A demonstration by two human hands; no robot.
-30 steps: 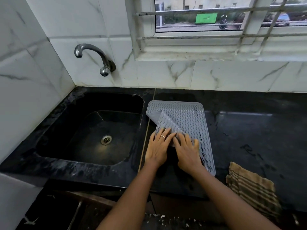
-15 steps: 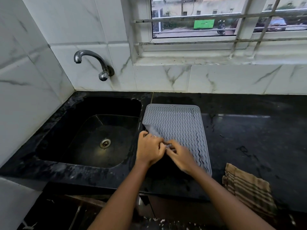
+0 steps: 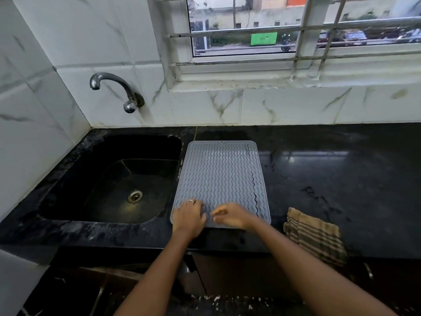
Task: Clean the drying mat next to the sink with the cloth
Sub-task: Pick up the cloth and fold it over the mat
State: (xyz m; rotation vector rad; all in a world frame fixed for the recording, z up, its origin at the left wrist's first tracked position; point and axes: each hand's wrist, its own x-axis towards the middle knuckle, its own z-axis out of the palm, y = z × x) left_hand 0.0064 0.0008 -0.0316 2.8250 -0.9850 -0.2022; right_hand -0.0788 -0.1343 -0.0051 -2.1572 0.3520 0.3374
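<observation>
The grey ribbed drying mat lies flat on the black counter just right of the sink. My left hand sits on the mat's near-left corner with its fingers curled down; whether it pinches the mat is hidden. My right hand hovers over the mat's near edge, fingers loosely curled and holding nothing. The brown striped cloth lies crumpled at the counter's front edge, right of the mat, and neither hand touches it.
A metal tap sticks out of the tiled wall above the sink. The wet black counter stretches to the right of the mat. A barred window sits above the back wall.
The mat's near-left corner, folded over a second ago, has been pulled back toward me and now lies flat. Both hands moved nearer, to the mat's front edge.
</observation>
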